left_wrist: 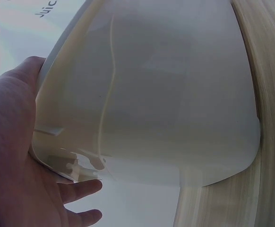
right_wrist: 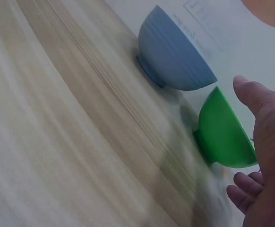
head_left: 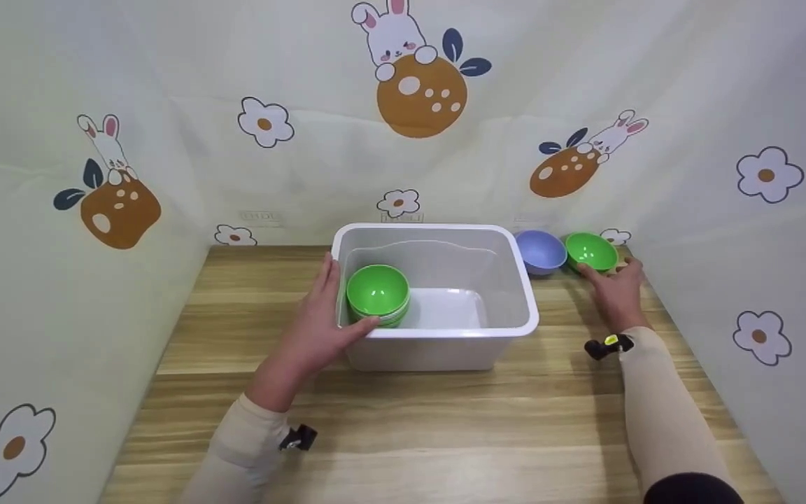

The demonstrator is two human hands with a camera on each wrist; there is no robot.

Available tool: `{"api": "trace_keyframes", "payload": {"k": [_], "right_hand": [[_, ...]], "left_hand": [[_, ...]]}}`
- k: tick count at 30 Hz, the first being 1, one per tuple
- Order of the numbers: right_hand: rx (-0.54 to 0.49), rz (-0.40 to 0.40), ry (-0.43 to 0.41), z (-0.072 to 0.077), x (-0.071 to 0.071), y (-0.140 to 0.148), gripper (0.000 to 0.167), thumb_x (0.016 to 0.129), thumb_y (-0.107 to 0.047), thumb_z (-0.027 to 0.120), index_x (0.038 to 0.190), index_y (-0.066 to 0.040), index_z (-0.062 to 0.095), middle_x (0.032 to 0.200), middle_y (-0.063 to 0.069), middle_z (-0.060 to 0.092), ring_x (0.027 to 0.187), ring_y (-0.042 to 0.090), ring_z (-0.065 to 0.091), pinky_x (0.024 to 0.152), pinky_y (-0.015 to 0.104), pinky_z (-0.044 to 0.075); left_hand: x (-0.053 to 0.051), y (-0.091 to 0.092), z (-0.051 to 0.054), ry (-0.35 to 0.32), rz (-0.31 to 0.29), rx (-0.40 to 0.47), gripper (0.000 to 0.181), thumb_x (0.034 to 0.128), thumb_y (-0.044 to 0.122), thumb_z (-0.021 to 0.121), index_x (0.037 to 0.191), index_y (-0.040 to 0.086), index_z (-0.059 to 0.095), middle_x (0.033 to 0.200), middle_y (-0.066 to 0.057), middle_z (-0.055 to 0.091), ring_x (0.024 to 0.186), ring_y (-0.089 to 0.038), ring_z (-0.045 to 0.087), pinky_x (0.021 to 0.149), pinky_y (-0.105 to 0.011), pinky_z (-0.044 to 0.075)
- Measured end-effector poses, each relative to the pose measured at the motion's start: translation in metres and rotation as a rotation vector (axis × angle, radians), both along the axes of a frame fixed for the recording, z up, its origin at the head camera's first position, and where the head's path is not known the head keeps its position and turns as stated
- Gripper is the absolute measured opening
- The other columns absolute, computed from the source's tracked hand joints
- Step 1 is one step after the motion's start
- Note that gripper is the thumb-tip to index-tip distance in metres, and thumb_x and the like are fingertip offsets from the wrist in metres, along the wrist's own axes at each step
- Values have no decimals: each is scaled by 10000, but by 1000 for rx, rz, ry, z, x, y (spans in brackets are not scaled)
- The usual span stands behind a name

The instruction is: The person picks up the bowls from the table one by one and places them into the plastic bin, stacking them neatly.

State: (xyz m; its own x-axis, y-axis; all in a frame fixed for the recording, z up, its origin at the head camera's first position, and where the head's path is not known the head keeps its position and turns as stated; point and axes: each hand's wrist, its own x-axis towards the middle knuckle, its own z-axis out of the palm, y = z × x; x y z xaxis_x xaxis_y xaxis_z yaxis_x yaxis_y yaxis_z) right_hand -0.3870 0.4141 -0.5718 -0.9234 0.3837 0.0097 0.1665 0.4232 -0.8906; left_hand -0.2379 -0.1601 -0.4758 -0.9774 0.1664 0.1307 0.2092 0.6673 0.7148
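Observation:
A white plastic bin [head_left: 445, 334] stands on the wooden table. My left hand [head_left: 313, 327] rests on its front left corner, thumb over the front rim and fingers along the outer left side. In the left wrist view those fingers are straight against the bin wall [left_wrist: 175, 90]. Inside the bin, at the left, is a stack of bowls [head_left: 378, 288] with a green one on top. My right hand [head_left: 618, 292] is at the near side of a green bowl [head_left: 590, 250]. In the right wrist view its thumb stands apart from that bowl [right_wrist: 225, 135].
A blue bowl [head_left: 541, 252] sits between the bin and the right-hand green bowl, close to the back wall. Pale sheeting [head_left: 305, 182] printed with rabbits and flowers encloses the table on the left, back and right. Wooden tabletop [head_left: 403, 434] lies in front of the bin.

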Motion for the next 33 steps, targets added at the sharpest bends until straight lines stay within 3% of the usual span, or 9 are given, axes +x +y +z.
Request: {"api": "trace_keyframes", "payload": {"k": [8,15,23,33], "right_hand": [[31,52,-38,5,-12,1,1319,932,-617,838,1727,0,-14,1747,311,117,1643,424,198,1352,507,191],[78,67,-12,4,-22,8,1289,926,-553,875,1740,18,54,1742,306,168,1611,427,250,1344,512,209],[68,121,49,3,-28,11,1136,928,-433,911,1687,53,221,1656,305,350,1521,423,398,1298,530,314],[33,172,-9,8,-28,10,1250,970,-398,877,1730,46,-11,1746,337,185,1610,466,276,1336,558,236]], "left_hand": [[-1,-1,-1,1,3,5,1261,920,603,844,1780,80,84,1866,-51,-38,1665,-489,157,1271,-712,254],[0,-1,-1,5,-1,-3,1288,903,666,830,1781,89,85,1864,-20,-48,1674,-456,156,1278,-684,269],[1,-1,0,-1,-6,-15,1343,869,802,768,1785,107,76,1864,4,-67,1672,-465,154,1262,-705,281],[2,-1,0,-10,0,-28,1361,853,848,743,1786,117,74,1866,-14,-64,1677,-457,137,1249,-726,281]]}}
